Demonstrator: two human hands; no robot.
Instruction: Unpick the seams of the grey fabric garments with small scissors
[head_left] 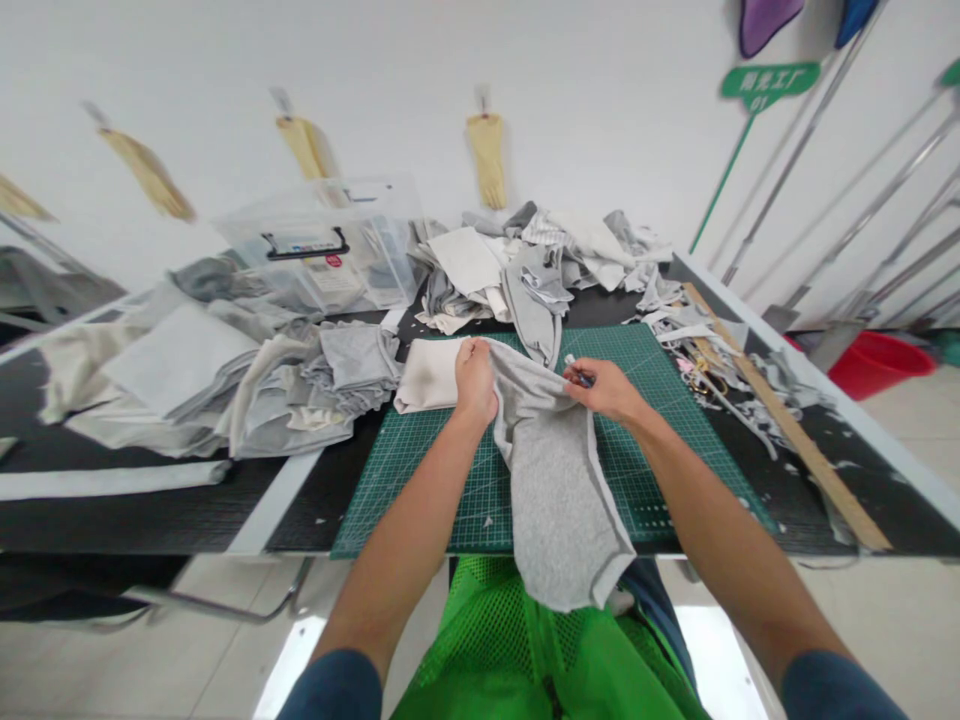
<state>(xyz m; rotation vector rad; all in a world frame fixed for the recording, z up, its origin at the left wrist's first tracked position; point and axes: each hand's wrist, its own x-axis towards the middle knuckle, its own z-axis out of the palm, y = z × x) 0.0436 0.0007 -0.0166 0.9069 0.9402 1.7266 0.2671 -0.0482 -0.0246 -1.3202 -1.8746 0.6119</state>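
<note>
A piece of grey knit fabric (559, 490) is stretched between my two hands and hangs down over the front edge of the table. My left hand (475, 382) is closed on its upper left part. Closed on the fabric's upper right edge, my right hand (604, 388) also has a small tool with a light tip and dark body in its fingers; its kind I cannot make out. A folded cream cloth (427, 376) lies just left of my left hand. Beneath everything is a green cutting mat (645, 470).
Piles of grey and white fabric pieces (187, 350) fill the left, with another fabric heap (517, 260) behind the mat. A clear plastic box (322, 250) stands at the back. On the right lie a wooden ruler (795, 430) and scraps. A red bucket (877, 365) is on the floor.
</note>
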